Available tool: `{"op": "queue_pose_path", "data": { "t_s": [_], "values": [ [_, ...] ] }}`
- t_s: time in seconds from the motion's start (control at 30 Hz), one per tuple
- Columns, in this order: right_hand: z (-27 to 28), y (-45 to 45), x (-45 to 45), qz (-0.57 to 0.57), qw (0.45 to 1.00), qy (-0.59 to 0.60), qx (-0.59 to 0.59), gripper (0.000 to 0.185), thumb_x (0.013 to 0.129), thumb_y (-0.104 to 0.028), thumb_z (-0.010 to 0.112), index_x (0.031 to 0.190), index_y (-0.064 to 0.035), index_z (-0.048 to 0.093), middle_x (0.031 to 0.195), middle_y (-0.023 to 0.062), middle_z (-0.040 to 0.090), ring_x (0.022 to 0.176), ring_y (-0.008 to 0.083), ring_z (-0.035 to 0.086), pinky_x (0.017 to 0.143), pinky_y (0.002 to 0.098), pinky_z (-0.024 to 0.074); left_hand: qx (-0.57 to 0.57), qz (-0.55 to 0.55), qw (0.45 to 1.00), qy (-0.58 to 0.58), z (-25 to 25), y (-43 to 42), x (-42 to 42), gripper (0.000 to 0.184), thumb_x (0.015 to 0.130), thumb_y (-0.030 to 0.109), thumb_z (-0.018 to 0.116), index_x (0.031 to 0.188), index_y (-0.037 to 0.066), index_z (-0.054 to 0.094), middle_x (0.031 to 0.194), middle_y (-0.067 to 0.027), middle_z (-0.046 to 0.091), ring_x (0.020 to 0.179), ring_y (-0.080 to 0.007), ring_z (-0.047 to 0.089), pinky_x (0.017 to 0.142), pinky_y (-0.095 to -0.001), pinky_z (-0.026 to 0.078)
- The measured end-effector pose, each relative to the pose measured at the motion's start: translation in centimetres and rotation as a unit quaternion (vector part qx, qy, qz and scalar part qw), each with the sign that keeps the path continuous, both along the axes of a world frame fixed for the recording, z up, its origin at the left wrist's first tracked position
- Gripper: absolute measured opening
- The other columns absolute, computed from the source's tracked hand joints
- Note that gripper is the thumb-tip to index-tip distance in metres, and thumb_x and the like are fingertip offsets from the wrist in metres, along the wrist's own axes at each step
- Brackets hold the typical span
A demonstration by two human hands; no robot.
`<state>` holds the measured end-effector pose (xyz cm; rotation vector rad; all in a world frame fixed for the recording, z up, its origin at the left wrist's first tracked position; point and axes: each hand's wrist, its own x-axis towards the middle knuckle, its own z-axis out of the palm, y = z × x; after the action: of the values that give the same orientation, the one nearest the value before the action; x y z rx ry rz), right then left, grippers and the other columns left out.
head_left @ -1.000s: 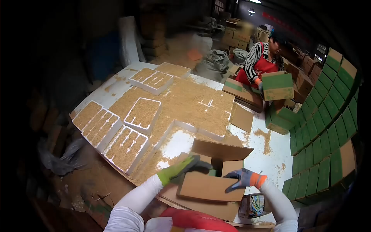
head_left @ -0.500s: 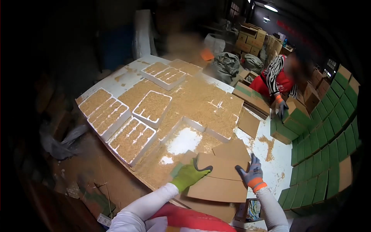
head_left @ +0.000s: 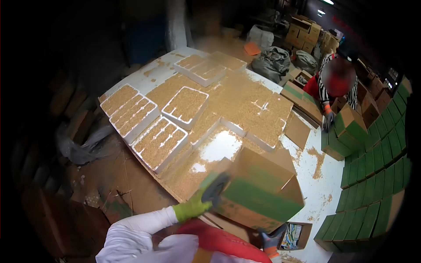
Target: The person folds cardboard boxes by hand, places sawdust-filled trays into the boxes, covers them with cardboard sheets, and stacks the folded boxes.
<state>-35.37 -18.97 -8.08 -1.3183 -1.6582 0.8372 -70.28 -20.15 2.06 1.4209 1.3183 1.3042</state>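
Note:
A cardboard box (head_left: 258, 188) with a green band is tilted up in front of me, its flaps standing open on the far side. My left hand (head_left: 204, 199), in a green glove with a dark palm, presses against the box's left end. My right hand (head_left: 269, 241), in a grey glove with an orange cuff, grips the lower right edge; most of its fingers are hidden under the box. Flat cardboard (head_left: 232, 229) lies beneath it. Close to my right hand is a small open carton (head_left: 303, 236) with colourful packets inside.
White trays (head_left: 151, 115) filled with sawdust-like grain stand at the left of the white table (head_left: 313, 193), with loose grain spread around. On the right, green boxes (head_left: 359, 197) are stacked in rows. A co-worker (head_left: 337, 83) handles boxes at the far right.
The cardboard lying flat under both hands is now raised and tipped as an opened box. My right hand has dropped to its lower edge; my left has shifted to its end. The view turned slightly.

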Motion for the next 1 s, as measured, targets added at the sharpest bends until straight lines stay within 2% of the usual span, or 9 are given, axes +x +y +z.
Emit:
{"op": "queue_pose_path", "data": {
  "t_s": [0.1,0.2,0.23,0.37,0.47,0.6,0.67,0.9,1.0],
  "values": [
    [-1.6,-1.0,3.0,0.058,0.990,-0.126,0.021,0.080,0.075,-0.009,0.076,0.143,-0.0003,0.034,0.135,0.0192,0.050,0.120,0.0245,0.050,0.102,0.0385,0.0424,-0.367,-0.024,0.915,0.163,3.8,0.3,-0.4,0.078,0.085,0.045,0.065,0.144,0.002,0.039,0.129,-0.0280,0.057,0.112,-0.0439,0.059,0.099,-0.0460,0.046],
    [0.1,3.4,5.2,0.150,0.977,-0.126,-0.086,0.076,0.079,-0.008,0.073,0.145,0.0005,0.036,0.141,0.0180,0.047,0.124,0.0253,0.049,0.103,0.0381,0.0411,-0.289,-0.056,0.917,0.269,-0.6,0.3,-0.2,0.070,0.089,0.049,0.059,0.138,0.001,0.044,0.115,-0.0282,0.063,0.105,-0.0432,0.061,0.093,-0.0454,0.047],
    [3.1,5.2,4.3,-0.015,0.948,0.128,-0.290,0.066,0.083,-0.004,0.068,0.143,0.0001,0.041,0.143,0.0146,0.045,0.131,0.0257,0.044,0.109,0.0356,0.0347,-0.269,-0.069,0.913,0.298,-0.8,0.3,-0.4,0.068,0.090,0.049,0.056,0.138,0.003,0.045,0.115,-0.0284,0.063,0.102,-0.0453,0.062,0.092,-0.0468,0.048],
    [10.0,10.0,-3.6,0.052,0.981,-0.178,0.065,0.076,0.084,-0.005,0.068,0.149,0.0009,0.029,0.150,0.0174,0.038,0.140,0.0278,0.036,0.117,0.0361,0.0238,-0.320,0.029,0.918,0.233,-1.8,-0.1,0.3,0.067,0.093,0.046,0.056,0.143,0.004,0.041,0.134,-0.0291,0.051,0.121,-0.0436,0.050,0.103,-0.0460,0.040],
    [7.3,10.9,-4.6,0.056,0.973,-0.221,0.019,0.087,0.081,-0.009,0.071,0.152,0.0007,0.022,0.152,0.0193,0.035,0.140,0.0311,0.035,0.117,0.0384,0.0248,-0.156,0.167,0.955,0.189,-6.1,-1.3,-2.9,0.080,0.092,0.042,0.063,0.148,-0.003,0.029,0.155,-0.0285,0.023,0.146,-0.0354,0.024,0.117,-0.0416,0.026],
    [7.5,11.4,-4.3,0.057,0.986,-0.156,-0.016,0.087,0.081,-0.011,0.073,0.153,-0.0043,0.025,0.150,0.0208,0.039,0.137,0.0308,0.039,0.115,0.0386,0.0284,-0.245,0.671,0.667,0.213,-11.4,-3.6,-13.7,0.108,0.079,0.064,0.067,0.150,-0.005,0.023,0.155,-0.0299,0.020,0.143,-0.0447,0.024,0.116,-0.0498,0.021],
    [7.1,12.1,-4.3,0.063,0.987,-0.146,-0.019,0.085,0.082,-0.010,0.071,0.153,-0.0063,0.025,0.148,0.0208,0.041,0.135,0.0308,0.041,0.113,0.0388,0.0303,-0.320,0.646,0.692,-0.039,-14.7,-4.1,-20.3,0.114,0.076,0.066,0.069,0.148,-0.009,0.023,0.153,-0.0308,0.023,0.142,-0.0442,0.024,0.115,-0.0507,0.023],
    [6.6,12.3,-3.8,0.050,0.988,-0.142,-0.036,0.077,0.084,-0.012,0.069,0.151,-0.0072,0.030,0.143,0.0185,0.046,0.130,0.0319,0.046,0.111,0.0398,0.0336,-0.216,0.723,0.653,-0.057,-11.4,3.8,-18.2,0.111,0.074,0.065,0.072,0.143,-0.011,0.030,0.149,-0.0329,0.029,0.137,-0.0431,0.035,0.110,-0.0470,0.033],
    [7.5,11.6,-4.6,0.030,0.988,-0.150,-0.018,0.077,0.082,-0.011,0.069,0.149,-0.0026,0.032,0.143,0.0193,0.045,0.131,0.0325,0.044,0.112,0.0402,0.0326,-0.055,0.660,0.679,-0.316,-13.5,3.2,-19.9,0.085,0.078,0.043,0.080,0.137,-0.004,0.040,0.129,-0.0205,0.052,0.117,-0.0313,0.053,0.096,-0.0420,0.046]
  ]
}}
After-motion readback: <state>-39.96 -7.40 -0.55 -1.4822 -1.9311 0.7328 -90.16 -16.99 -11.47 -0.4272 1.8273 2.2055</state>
